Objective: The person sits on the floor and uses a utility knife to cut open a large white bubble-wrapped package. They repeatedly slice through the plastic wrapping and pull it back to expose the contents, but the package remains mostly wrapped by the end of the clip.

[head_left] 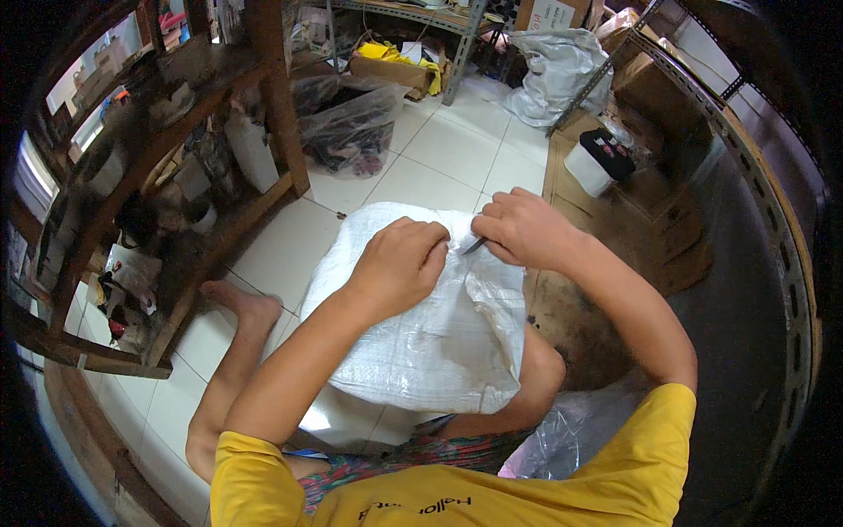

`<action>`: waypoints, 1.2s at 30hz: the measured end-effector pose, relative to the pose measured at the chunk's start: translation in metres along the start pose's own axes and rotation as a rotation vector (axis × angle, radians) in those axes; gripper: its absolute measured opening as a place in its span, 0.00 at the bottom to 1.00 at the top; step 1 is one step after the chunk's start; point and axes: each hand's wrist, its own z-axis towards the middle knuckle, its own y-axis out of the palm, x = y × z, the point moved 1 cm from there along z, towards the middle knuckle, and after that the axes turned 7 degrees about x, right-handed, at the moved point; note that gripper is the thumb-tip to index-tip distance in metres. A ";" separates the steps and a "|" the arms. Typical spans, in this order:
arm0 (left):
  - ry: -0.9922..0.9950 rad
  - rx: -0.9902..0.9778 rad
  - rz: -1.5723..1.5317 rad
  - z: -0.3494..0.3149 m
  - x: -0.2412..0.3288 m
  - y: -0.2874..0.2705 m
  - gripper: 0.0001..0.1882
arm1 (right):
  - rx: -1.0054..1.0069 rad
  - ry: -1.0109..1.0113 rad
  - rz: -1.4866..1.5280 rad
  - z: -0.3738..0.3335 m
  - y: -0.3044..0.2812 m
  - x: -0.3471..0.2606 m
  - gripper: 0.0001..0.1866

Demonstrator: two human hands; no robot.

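Observation:
A bulky white woven plastic sack [395, 351] stands on the tiled floor between my legs. My left hand [399, 263] is closed on the sack's top, pinching its material between thumb and fingers. Just to the right, my right hand [520, 230] is closed around a small dark blade [475, 247], apparently a knife, whose handle is hidden in the fist. The blade points down and left, close to the sack's top surface. Below it, a fold [488, 303] of the sack runs down the right side.
A wooden shelf [285, 132] with assorted items stands at left. Beyond the sack are a clear plastic bag [351, 127] and a cardboard box [386, 72] with yellow cloth. At right, a white container [587, 169] with a black top sits on flattened cardboard [562, 158], near metal shelving [606, 75].

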 end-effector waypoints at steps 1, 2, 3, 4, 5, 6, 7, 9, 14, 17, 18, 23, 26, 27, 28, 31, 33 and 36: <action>-0.021 -0.009 -0.020 0.000 -0.002 0.001 0.10 | -0.035 0.131 0.101 0.001 -0.005 0.000 0.11; -0.043 -0.013 -0.033 0.001 -0.005 0.000 0.11 | -0.065 0.254 0.202 0.005 -0.013 0.001 0.14; -0.065 -0.017 -0.046 0.001 -0.007 -0.001 0.12 | -0.095 0.376 0.304 0.008 -0.016 0.001 0.17; -0.115 -0.019 -0.076 0.001 -0.008 -0.002 0.13 | -0.061 0.379 0.385 0.008 -0.011 0.000 0.19; -0.162 -0.022 -0.111 0.002 -0.008 -0.002 0.13 | -0.029 0.385 0.463 0.006 -0.005 -0.002 0.21; -0.210 -0.024 -0.145 0.002 -0.008 -0.002 0.14 | 0.004 0.390 0.541 0.004 -0.002 -0.005 0.23; -0.232 -0.056 -0.138 0.004 -0.007 -0.004 0.14 | -0.010 0.404 0.497 0.004 0.001 -0.009 0.24; -0.281 -0.124 -0.125 0.006 -0.007 -0.005 0.16 | -0.041 0.436 0.413 0.006 0.004 -0.019 0.26; -0.332 -0.140 -0.326 0.005 -0.015 -0.008 0.17 | -0.061 0.496 0.409 0.008 0.015 -0.016 0.22; -0.194 -0.140 -0.199 0.004 -0.012 -0.006 0.19 | -0.012 0.541 0.450 0.004 0.017 -0.020 0.22; -0.105 -0.120 -0.108 0.003 -0.010 -0.003 0.20 | 0.021 0.546 0.468 0.002 0.019 -0.019 0.22; 0.106 -0.163 0.211 0.013 -0.004 0.016 0.19 | 0.048 0.636 0.509 -0.001 0.011 -0.020 0.21; 0.197 -0.180 0.332 0.019 -0.003 0.018 0.13 | 0.061 0.700 0.534 -0.005 0.009 -0.019 0.22; 0.219 -0.206 0.357 0.021 0.000 0.016 0.12 | 0.096 0.707 0.548 -0.009 0.011 -0.015 0.21; 0.241 -0.232 0.382 0.023 0.002 0.016 0.11 | 0.131 0.714 0.563 -0.013 0.012 -0.012 0.21; 0.366 -0.194 0.474 0.020 0.002 0.023 0.09 | 0.139 0.718 0.617 -0.025 0.007 -0.008 0.23; 0.370 -0.149 0.494 0.015 -0.001 0.025 0.09 | 0.175 0.639 0.662 -0.025 0.003 -0.017 0.26; 0.310 -0.078 0.444 0.009 -0.006 0.020 0.10 | 0.181 0.513 0.770 -0.025 -0.023 -0.059 0.28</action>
